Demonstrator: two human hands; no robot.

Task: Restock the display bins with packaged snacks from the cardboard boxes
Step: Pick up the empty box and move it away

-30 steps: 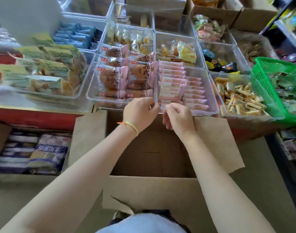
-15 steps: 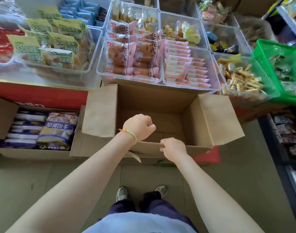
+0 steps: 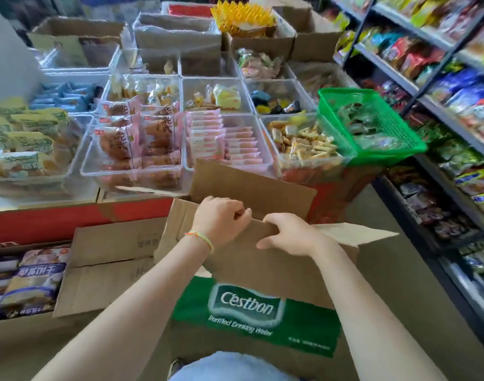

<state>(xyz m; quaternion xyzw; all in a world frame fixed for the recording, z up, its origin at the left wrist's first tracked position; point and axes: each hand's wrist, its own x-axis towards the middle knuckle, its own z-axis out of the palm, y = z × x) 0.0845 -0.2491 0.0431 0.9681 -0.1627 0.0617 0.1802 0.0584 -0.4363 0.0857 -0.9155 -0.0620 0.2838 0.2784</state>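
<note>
Both hands gripped the near wall of the cardboard box, left hand and right hand curled over its rim, probably to shift it. Display bins beyond held packaged snacks.

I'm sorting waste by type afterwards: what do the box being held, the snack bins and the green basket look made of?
Box: brown matte cardboard with creased flaps. Snack bins: clear glossy plastic, contents visible through the walls. Green basket: moulded plastic mesh, probably.
</note>
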